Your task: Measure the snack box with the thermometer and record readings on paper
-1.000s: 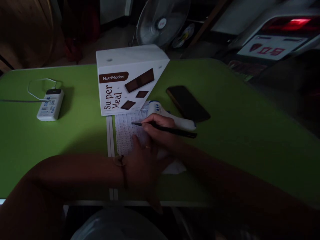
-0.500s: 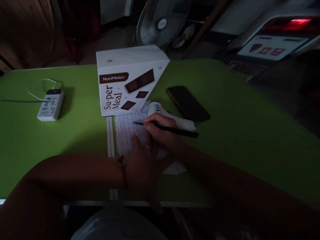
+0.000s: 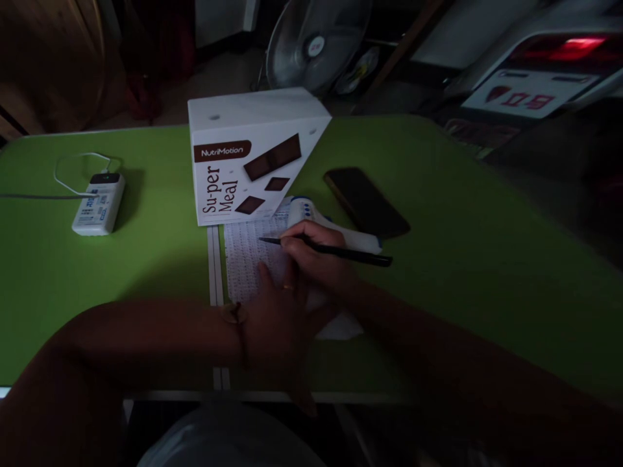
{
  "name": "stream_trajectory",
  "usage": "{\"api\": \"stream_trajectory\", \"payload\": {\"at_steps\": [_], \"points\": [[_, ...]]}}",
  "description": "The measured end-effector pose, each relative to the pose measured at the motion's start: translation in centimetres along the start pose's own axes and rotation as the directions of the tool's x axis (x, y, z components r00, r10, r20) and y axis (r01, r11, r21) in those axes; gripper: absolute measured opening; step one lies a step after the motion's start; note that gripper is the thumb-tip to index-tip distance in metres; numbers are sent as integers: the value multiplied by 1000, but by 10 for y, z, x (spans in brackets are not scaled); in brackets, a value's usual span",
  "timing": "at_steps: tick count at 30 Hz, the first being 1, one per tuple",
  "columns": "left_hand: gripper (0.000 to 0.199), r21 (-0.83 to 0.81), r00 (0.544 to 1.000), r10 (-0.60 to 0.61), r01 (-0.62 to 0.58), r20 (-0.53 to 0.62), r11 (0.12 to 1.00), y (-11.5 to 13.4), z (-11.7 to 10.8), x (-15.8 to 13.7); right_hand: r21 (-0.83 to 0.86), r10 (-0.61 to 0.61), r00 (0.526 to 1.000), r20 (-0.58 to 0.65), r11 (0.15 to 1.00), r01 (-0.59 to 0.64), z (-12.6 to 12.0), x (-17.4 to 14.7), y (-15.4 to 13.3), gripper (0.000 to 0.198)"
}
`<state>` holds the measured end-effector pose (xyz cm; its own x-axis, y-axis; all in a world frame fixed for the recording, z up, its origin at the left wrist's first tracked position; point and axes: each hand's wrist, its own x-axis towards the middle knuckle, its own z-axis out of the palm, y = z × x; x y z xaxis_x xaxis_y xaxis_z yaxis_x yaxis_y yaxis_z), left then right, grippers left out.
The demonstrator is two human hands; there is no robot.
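Snugly, the right hand (image 3: pixel 316 253) pinches a pen (image 3: pixel 353 253) — it runs long from side to side, tip poking left over the paper (image 3: pixel 243 253). Nearer the body, the left hand (image 3: pixel 277 318) rests spread on that paper. Beyond the right hand lie a white gadget (image 3: pixel 300 211) and a phone (image 3: pixel 367 202).

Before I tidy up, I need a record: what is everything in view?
table: 1, green, centre
box: 1, white-brown, on table
paper: count unclear, white, before box
pen: 1, black, over paper
handheld device: 1, white-blue, beyond pen
phone: 1, dark, table's right
power bank: 1, white, table's left
cable: count unclear, pale, at power bank
fan: 1, pale, beyond table
ring: 1, gold, worn left
bracelet: 1, dark, worn left
Other background: too dark
left grip: 1, over paper
right grip: 1, around pen
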<state>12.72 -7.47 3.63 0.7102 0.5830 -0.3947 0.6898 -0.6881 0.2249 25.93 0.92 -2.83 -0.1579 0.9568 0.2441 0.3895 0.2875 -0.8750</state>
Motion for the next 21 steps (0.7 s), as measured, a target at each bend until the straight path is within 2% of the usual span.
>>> {"api": "stream_trajectory", "payload": {"at_steps": [8, 12, 17, 21], "points": [[145, 19, 999, -8, 7, 35, 1000, 2, -3, -1, -22, -13, 998, 64, 1000, 15, -3, -4, -9, 9], [146, -4, 1000, 6, -6, 0, 1000, 1, 0, 1, -30, -37, 996, 84, 999, 39, -4, -4, -7, 11], [146, -1, 999, 26, -26, -43, 1000, -1, 5, 4, -39, -60, 998, 31, 997, 61, -3, -2, -3, 6], [148, 17, 999, 18, -17, -34, 1000, -1, 7, 4, -24, -46, 998, 44, 999, 47, -3, -2, -3, 6]]}}
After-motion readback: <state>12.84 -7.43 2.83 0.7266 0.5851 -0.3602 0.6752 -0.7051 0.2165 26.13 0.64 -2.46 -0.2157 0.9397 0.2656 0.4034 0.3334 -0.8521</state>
